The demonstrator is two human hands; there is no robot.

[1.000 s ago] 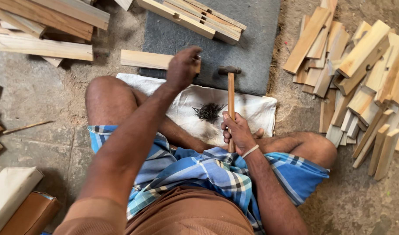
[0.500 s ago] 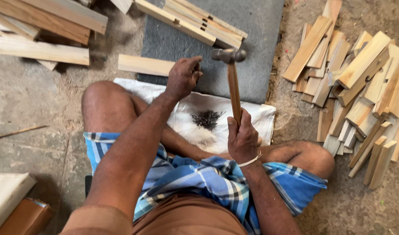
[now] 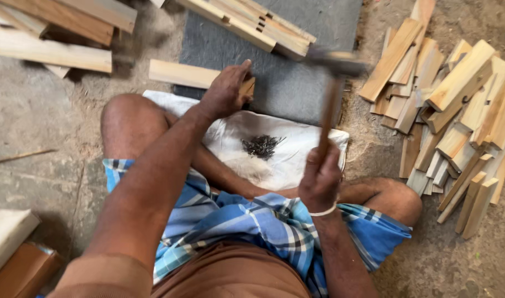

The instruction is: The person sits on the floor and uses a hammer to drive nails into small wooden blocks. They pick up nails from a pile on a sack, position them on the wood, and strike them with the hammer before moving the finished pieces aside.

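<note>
**Hammer raised, head blurred; left hand pinning a wood strip**

Hard to read: hammer point(image 3: 332, 94) head at 1 o'clock is motion-smeared, shape not resolvable; the wooden handle is blurred too. Any nail under the left hand point(image 3: 226, 91) is hidden by the fingers. Face and torso are out of frame; the stacked planks point(image 3: 59, 33) at 11 o'clock are cut by the top edge.

Right hand point(image 3: 320, 179): grip closed around the lower end of the hammer handle, a pale band at the wrist. Left hand: grip closed down on the right end of a pale flat wood strip point(image 3: 181, 73), which lies at the edge of a dark grey slab point(image 3: 296, 83).

White crumpled cloth point(image 3: 296, 160) between the knees carries a small heap of dark thin nails point(image 3: 262, 145). Loose pile of short rough-sawn wood offcuts point(image 3: 456, 110) at 3 o'clock. Floor is dusty concrete. Blue checked wrap across the lap.
</note>
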